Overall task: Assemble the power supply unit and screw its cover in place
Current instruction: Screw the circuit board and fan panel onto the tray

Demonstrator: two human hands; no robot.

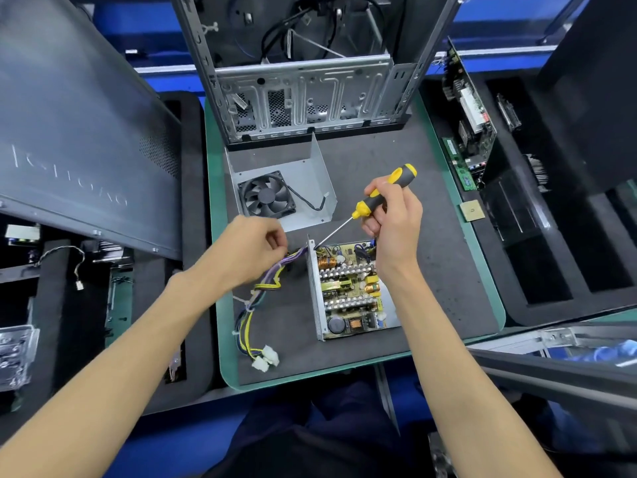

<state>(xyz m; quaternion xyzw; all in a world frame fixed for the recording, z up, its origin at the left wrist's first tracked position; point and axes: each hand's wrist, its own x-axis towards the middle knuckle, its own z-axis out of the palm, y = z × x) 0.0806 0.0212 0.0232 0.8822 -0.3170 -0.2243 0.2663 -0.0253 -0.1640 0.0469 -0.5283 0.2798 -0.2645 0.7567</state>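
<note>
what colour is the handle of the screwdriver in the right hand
Yellow and dark grey, on the screwdriver handle gripped by the right hand; the head view shows it.

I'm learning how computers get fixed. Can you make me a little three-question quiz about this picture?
1. True or false: the fan cover is already screwed onto the power supply base.
2. Which hand holds the screwdriver? A) left hand B) right hand C) neither
3. Fill in: the left hand is at the bundle of ____ coming out of the base's left wall.

Key:
1. False. The cover lies apart, behind the open base.
2. B. Its tip points at the base's far left corner.
3. Wires.
</note>
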